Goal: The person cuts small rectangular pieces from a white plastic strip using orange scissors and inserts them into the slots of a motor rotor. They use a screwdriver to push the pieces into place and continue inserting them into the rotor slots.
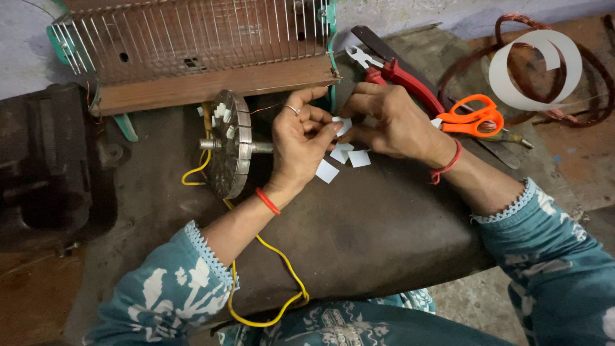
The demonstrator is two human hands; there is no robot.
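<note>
Just to the right of the round metal stator (230, 144), the left hand (301, 144) and the right hand (391, 122) meet with curled fingers and pinch together one small white paper piece (343, 125). More white paper pieces (346, 157) lie on the dark bench (384, 224) right under the hands. Further right of the stator lie red pliers (400, 74) and orange scissors (474, 116). A yellow wire (282, 269) runs down from the stator.

A dark, worn workbench (359, 230) bears white paper slips (343, 157), orange scissors (473, 118), red pliers (400, 74) and a yellow wire (282, 263).
</note>
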